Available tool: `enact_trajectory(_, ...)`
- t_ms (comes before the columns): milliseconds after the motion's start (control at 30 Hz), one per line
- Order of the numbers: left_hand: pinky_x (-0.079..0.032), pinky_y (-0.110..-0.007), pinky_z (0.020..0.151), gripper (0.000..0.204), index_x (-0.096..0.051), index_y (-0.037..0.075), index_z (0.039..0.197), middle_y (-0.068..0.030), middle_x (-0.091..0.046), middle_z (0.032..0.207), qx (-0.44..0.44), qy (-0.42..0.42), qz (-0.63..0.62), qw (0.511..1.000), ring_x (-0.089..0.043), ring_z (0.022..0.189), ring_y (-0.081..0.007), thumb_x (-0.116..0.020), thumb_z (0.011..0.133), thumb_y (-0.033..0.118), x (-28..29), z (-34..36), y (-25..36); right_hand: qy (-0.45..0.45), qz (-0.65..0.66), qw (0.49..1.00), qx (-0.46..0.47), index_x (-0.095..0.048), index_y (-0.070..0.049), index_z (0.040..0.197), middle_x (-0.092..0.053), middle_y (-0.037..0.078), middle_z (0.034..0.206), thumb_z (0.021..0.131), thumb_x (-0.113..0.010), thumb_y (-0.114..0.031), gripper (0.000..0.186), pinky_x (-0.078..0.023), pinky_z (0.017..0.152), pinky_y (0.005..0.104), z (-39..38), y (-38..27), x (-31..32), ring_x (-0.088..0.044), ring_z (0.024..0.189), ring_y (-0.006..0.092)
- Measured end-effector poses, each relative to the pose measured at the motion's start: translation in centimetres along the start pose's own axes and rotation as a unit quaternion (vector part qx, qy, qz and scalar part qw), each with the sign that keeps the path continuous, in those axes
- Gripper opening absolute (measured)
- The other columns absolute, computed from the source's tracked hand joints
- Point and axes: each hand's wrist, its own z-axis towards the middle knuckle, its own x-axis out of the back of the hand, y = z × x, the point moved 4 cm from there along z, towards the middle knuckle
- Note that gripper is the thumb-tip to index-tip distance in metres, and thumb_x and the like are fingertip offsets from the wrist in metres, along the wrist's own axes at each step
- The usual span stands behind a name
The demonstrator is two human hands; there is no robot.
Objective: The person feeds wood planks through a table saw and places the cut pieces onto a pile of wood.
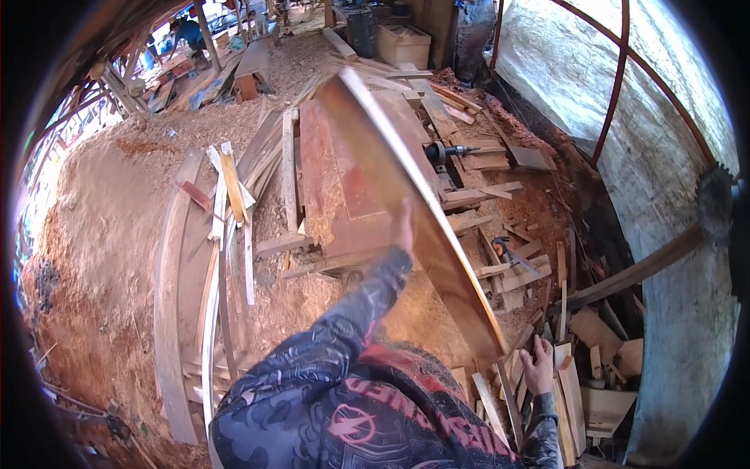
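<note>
A long wooden board (437, 262), brown on its face with a bright pale edge, slants across the middle of the view, tilted up off the ground. My left hand (402, 228) grips it near its middle, with the fingers partly hidden against the wood. My right hand (537, 366) is beside the board's near end, apart from it and holding nothing, its fingers loosely bent and spread. Behind the board lies a low reddish-brown worktable (320, 172) dusted with sawdust.
A power tool (447, 152) lies right of the worktable, a smaller tool (504, 248) among offcuts nearer. Wood strips (221, 187) and a long plank (170, 313) lie left on sawdust-covered ground. Scrap wood (601, 336) piles up right, before a pale tarp (625, 86). A person (187, 33) is far left.
</note>
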Motion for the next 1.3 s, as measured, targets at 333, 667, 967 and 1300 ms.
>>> enact_trajectory(333, -0.056, -0.039, 0.079, 0.079, -0.066, 0.005, 0.102, -0.0158, -0.07, 0.093, -0.326, -0.303, 0.573, 0.688, -0.07, 0.087, -0.0281, -0.08, 0.06, 0.07, -12.9, -7.2, 4.2, 0.119, 0.727, 0.674, -0.062, -0.044, -0.012, 0.145, -0.05, 0.011, 0.141, 0.097, -0.033, -0.067, 0.074, -0.041, 0.105, 0.0454, 1.6, 3.2, 13.6, -0.049, 0.125, 0.027)
enact_trajectory(667, -0.05, -0.04, 0.074, 0.059, -0.059, 0.013, 0.097, -0.0047, -0.062, 0.089, -0.396, -0.576, 0.651, 0.298, -0.062, 0.087, -0.025, -0.081, 0.061, 0.054, -3.3, -1.6, -8.5, -0.075, 0.756, 0.487, -0.431, -0.055, -0.013, 0.133, -0.064, 0.009, 0.126, 0.094, -0.045, -0.063, 0.064, -0.042, 0.099, 0.0473, -7.0, 5.5, -12.7, -0.059, 0.114, 0.0291)
enact_trajectory(967, -0.04, -0.048, 0.101, 0.055, -0.058, 0.014, 0.119, -0.0145, -0.057, 0.118, -0.404, -0.465, 0.721, 0.317, -0.051, 0.117, -0.0328, -0.079, 0.07, 0.028, 6.7, 4.6, -11.6, -0.132, 0.708, 0.438, -0.538, -0.062, -0.006, 0.121, -0.068, 0.012, 0.112, 0.094, -0.052, -0.024, 0.034, -0.055, 0.091, 0.0465, -9.4, 2.5, -29.6, -0.065, 0.102, 0.0256)
enact_trajectory(1300, -0.042, -0.042, 0.101, 0.072, -0.049, -0.011, 0.133, -0.0294, -0.054, 0.134, 0.167, -0.051, 0.626, 0.76, -0.053, 0.124, -0.0385, -0.047, 0.098, 0.052, 15.1, 10.4, -13.5, -0.091, 0.745, 0.393, -0.532, -0.057, 0.002, 0.123, -0.067, 0.019, 0.113, 0.099, -0.041, -0.029, 0.043, -0.053, 0.094, 0.0434, -7.2, -0.1, -35.7, -0.067, 0.101, 0.0325)
